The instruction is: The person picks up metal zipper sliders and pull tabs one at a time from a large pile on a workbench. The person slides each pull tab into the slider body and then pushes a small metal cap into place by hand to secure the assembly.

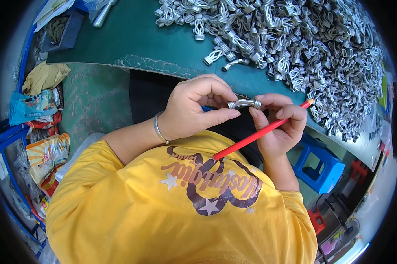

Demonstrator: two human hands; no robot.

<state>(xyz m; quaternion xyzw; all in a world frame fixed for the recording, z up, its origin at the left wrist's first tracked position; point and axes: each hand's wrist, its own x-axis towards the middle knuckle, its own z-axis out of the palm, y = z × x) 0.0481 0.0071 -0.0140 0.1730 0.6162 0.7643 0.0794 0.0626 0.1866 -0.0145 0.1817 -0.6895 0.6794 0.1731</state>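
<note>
Between my two hands, just off the table's near edge, is a small silver twisted metal fitting (244, 104) with ringed collars at both ends. My left hand (196, 102) pinches its left end between thumb and forefinger. The right end is in the fingertips of my right hand (278, 124). That same hand also keeps a red pencil (251, 139) tucked across its fingers, pointed end up to the right and blunt end over my yellow shirt. Beyond my hands, a big heap of similar metal fittings (291, 42) spreads over the green table (154, 50).
The table's near edge (158, 66) is chipped. Blue plastic stool (320, 165) stands below it at right. At left are a grey bin (68, 33) and several bags and packets (33, 108) beside a blue frame. A metal-handled tool (103, 15) lies at the far left.
</note>
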